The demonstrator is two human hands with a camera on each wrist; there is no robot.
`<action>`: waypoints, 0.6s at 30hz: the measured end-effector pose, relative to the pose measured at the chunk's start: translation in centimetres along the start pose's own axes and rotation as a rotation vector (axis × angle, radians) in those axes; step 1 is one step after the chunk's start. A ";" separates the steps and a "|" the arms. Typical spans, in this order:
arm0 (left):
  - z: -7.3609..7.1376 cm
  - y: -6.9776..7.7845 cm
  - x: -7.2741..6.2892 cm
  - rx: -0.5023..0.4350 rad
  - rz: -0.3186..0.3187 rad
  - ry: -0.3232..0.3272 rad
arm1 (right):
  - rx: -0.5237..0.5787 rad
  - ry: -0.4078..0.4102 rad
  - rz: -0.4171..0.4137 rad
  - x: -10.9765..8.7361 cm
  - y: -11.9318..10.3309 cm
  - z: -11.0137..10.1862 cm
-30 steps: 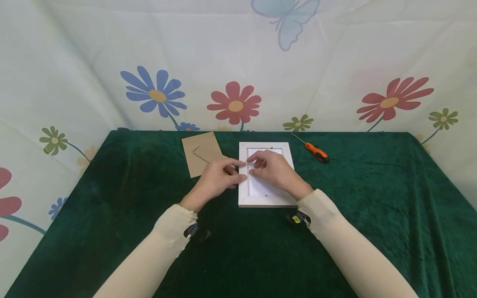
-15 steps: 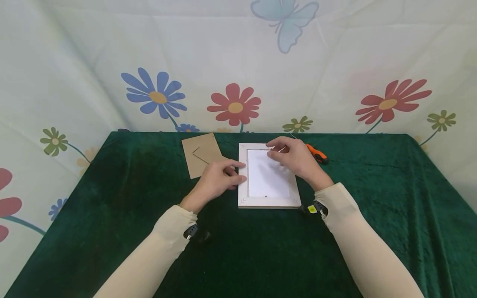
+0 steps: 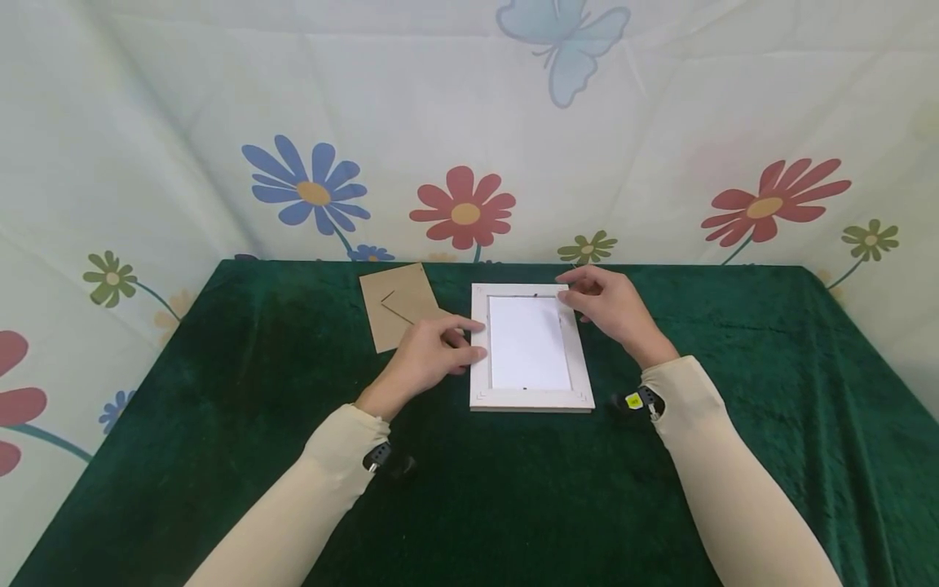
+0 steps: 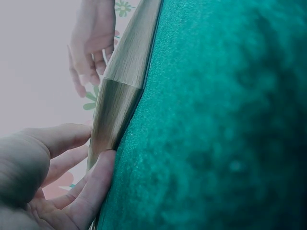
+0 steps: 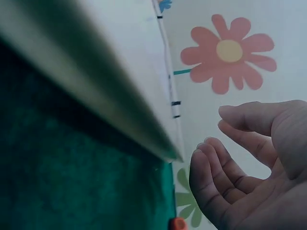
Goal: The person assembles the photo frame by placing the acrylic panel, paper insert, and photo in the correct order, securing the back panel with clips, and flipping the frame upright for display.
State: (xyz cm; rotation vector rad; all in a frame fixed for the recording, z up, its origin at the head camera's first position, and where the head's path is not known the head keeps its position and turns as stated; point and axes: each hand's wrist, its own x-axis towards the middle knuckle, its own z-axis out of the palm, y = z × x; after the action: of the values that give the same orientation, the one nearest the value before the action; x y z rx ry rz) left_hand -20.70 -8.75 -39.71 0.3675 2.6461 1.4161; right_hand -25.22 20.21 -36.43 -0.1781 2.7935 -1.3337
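A white picture frame lies back side up on the green cloth, with a white sheet inside its opening. Small dark tabs show along the opening's edge. At the frame's left side, my left hand holds the edge with thumb and fingers; the left wrist view shows the fingertips against the wooden side of the frame. By the top right corner hovers my right hand, its fingers loosely bent. In the right wrist view there is a gap between its thumb and fingers, with nothing held there.
A brown backing board with a cut V-shaped line lies left of the frame, partly behind the left hand. An orange handle end shows in the right wrist view. The flowered curtain rises behind the green-covered table.
My right hand has moved right and away from me, from over the frame's left inner edge to its top right corner. It now covers the orange screwdriver. The left hand has stayed put.
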 end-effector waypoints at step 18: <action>0.1 0.0 0.0 -0.004 -0.001 0.001 | 0.088 -0.072 0.144 0.2 2.5 0.2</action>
State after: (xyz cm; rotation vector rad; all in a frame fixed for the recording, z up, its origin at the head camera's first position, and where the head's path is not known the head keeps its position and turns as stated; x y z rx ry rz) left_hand -20.70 -8.71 -39.78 0.3644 2.6442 1.4211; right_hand -25.62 21.62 -38.46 -0.0206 2.6267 -1.3831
